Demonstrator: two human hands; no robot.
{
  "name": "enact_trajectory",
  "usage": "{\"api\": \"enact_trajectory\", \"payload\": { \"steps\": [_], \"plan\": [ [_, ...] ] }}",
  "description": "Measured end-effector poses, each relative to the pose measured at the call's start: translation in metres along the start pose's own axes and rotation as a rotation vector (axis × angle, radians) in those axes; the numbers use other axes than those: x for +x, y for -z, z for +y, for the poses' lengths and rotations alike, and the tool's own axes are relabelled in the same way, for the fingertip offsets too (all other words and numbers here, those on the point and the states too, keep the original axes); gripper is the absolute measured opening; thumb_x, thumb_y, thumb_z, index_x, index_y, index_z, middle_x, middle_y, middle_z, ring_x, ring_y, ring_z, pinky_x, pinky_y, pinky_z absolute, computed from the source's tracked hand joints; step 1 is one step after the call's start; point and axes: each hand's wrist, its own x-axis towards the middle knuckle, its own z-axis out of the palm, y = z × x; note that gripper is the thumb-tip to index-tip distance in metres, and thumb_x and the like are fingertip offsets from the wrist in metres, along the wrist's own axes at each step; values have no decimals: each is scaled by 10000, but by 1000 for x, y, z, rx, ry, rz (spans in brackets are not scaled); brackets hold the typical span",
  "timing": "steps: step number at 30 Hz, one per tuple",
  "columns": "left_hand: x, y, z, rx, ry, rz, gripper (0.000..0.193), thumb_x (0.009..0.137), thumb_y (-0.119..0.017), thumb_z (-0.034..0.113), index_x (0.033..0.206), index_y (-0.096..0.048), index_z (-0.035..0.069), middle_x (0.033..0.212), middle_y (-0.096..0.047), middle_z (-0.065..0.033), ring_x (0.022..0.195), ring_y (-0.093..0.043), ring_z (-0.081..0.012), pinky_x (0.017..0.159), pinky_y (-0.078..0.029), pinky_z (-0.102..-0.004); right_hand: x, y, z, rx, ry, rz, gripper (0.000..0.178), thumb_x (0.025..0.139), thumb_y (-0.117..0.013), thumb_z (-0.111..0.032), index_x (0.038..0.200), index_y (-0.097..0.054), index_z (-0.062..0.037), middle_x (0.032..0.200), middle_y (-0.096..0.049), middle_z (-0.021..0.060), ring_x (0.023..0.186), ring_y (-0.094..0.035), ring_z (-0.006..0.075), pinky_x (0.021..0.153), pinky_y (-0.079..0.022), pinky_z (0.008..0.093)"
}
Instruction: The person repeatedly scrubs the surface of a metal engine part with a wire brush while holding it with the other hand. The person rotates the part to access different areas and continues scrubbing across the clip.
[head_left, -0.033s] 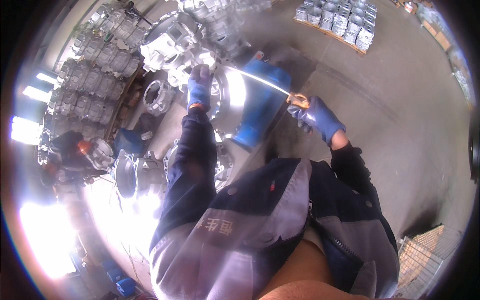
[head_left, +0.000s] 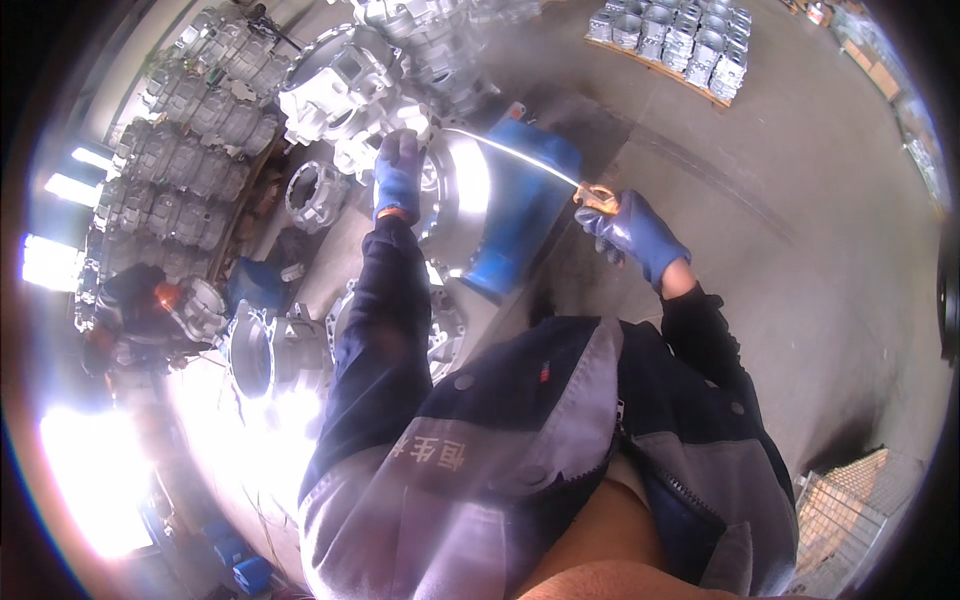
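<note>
Blue gloved right hand (head_left: 632, 235): clenched round the orange handle (head_left: 597, 197), unmoved.
Bright rod (head_left: 515, 153): virtually unchanged.
Left hand (head_left: 398, 178): unmoved beside the silvery casting (head_left: 355, 155); cannot tell its grip.

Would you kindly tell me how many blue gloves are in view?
2: one on the left hand, up near a silver casting, and one on the right hand, which grips an orange handle. Others may be hidden in the cluttered, glaring left side.
</note>
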Motion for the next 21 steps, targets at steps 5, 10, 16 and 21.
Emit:
{"api": "enact_trajectory", "payload": {
  "steps": [5,10,16,21],
  "plan": [
    [-6,-4,10,-89,-18,-27,266,921,-557,250,1069,-605,34,911,-591,-29,823,-546,-111,737,-468,-267,3,-4,-4,-65,63,-203,379,881,-648,-350,1180,-611,-121,817,-646,28,542,-555,99,445,-426,248],
    [-9,1,11,-253,44,-23,234,920,-575,232,1054,-594,41,918,-583,-26,850,-558,-115,762,-484,-257,6,-8,-2,3,29,-121,301,865,-676,-313,1043,-621,-77,670,-603,39,477,-533,109,432,-405,251],
    [-8,2,7,-307,33,-58,242,927,-582,233,1068,-592,37,952,-588,-31,875,-561,-119,785,-485,-257,9,-5,1,-30,91,-177,366,869,-655,-355,1165,-626,-143,740,-629,41,547,-557,93,472,-431,246],
    [-3,1,5,-115,21,-77,254,928,-583,235,1085,-594,35,939,-592,-26,871,-563,-119,788,-486,-254,12,-7,7,-17,58,-105,285,869,-681,-320,994,-651,-65,598,-584,35,427,-516,106,417,-409,258]
  ]
}}
